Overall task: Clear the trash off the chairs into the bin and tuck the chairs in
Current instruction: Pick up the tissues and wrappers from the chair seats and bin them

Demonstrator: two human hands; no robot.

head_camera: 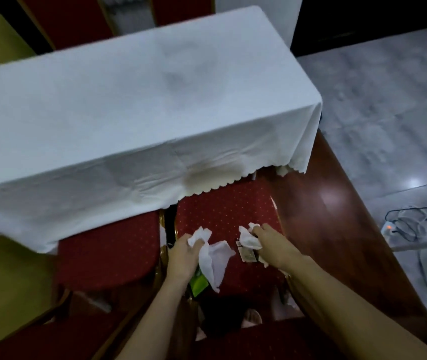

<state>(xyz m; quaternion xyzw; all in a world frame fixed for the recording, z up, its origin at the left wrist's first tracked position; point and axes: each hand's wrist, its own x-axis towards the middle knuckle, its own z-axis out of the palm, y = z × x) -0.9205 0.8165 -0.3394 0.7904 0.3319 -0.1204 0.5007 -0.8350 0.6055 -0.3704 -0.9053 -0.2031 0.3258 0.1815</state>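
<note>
I had trash in both hands over the right-hand chair seat [222, 214]. My left hand [183, 253] was curled around a crumpled white tissue [213, 258], a wad of it bunched above my fingers and a long loose flap hanging down toward my wrist. Just below that hand, partly under the flap, a green wrapper [198, 281] showed; I could not tell whether the hand held it or it lay on the seat. My right hand [269, 245] gripped a second crumpled tissue [250, 239], pinched between thumb and fingers, with a small printed paper scrap [247, 254] hanging just beneath it, on the inner side of that hand. The 2 hands were near each other but apart, both above the middle of the red dotted cushion.

Left of my left hand stood a second red chair [108, 253], its seat just beside the first, the gold frames nearly touching. Ahead of both hands, the front edges of the 2 seats ran under the scalloped hem of a white tablecloth [139, 105] that covered a long table. Close to my body, below my forearms, a red padded chair back [272, 341] crossed the view.

To the right of my right hand lay a strip of glossy brown wooden flooring [326, 203], and beyond it pale marble floor [378, 105] with a tangle of dark cables [415, 219].
</note>
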